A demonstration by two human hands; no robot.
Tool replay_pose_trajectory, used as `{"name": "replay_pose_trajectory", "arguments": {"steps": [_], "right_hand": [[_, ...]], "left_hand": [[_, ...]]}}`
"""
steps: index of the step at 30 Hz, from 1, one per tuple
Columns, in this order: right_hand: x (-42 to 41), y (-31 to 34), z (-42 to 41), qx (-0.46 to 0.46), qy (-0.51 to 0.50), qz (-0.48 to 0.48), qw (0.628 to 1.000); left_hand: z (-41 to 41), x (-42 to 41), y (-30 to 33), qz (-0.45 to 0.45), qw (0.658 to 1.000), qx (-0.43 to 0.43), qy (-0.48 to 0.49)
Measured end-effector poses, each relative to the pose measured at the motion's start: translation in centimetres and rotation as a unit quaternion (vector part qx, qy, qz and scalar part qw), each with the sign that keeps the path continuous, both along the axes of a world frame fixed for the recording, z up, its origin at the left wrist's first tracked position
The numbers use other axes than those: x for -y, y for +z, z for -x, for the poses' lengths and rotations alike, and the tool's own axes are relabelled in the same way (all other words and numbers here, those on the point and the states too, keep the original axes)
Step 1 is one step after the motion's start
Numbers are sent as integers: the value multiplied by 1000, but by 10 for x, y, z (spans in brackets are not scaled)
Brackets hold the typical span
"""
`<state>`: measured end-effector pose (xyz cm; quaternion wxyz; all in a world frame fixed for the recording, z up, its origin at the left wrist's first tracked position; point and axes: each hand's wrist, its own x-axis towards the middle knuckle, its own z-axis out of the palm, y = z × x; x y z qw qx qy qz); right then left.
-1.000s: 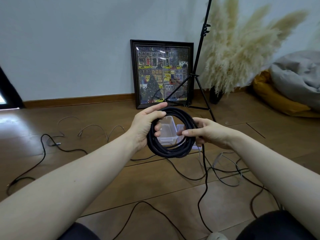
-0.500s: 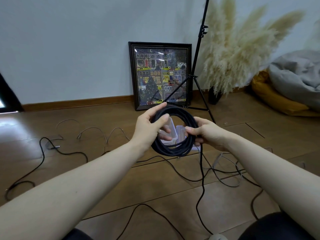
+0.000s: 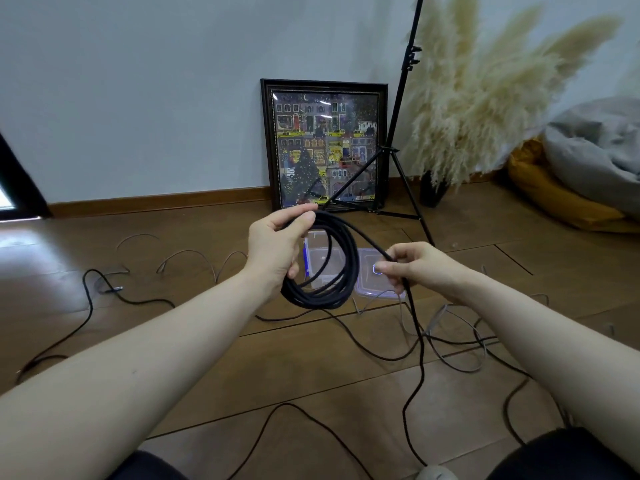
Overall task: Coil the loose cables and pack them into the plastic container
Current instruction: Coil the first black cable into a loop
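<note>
Between the two raised forearms, centre of view: left hand (image 3: 277,251), fingers and thumb curled round the top of a black cable coil (image 3: 320,268), several loops gathered and hanging below the grip. Right hand (image 3: 420,268), just right of the coil, fingers curled and pinching the running strand of the same cable; from that pinch the loose tail (image 3: 420,358) drops to the floor and wanders toward the near edge. Handling, by judgement: cable looks light, limp yet springy, with a matte, fairly grippy jacket; loops likely to splay or spring open if the left grip slackens, so hold is best kept across all turns at the top, with the right hand feeding slack a loop at a time. Not fragile, though a connector end may snag. Beyond the hands, on the floor: clear plastic container (image 3: 320,258), open, seen partly through the coil; its lid (image 3: 375,277) just to its right. Grey cables (image 3: 450,341) lie tangled at near right; another black cable (image 3: 86,306) trails at left, a thin pale one (image 3: 187,252) farther back. Far wall: framed picture (image 3: 325,147), tripod stand (image 3: 398,140), pampas grass (image 3: 485,98).
</note>
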<state>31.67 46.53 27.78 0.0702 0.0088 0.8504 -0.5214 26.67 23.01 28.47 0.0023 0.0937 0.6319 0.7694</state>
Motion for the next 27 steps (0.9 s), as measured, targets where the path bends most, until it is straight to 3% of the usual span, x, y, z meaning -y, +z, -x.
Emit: {"name": "replay_pose_trajectory", "arguments": {"steps": [5,13,17,22,27], "right_hand": [[-15,-8,-7,59,-7,-97,994],[-19,-14,-18,193,76,-129,970],[-14,-14,-16,142,46,-112,982],[-12,-6,-5,-45,-97,-67,992],[-20,-8,-5,-22,-97,-58,993]], "left_hand": [[1,11,-4,2,1000,13,8],[4,20,-2,-27,998,28,47],[7,22,1,-28,997,25,73],[14,30,3,-25,988,42,145],[30,53,2,-48,963,71,254]]}}
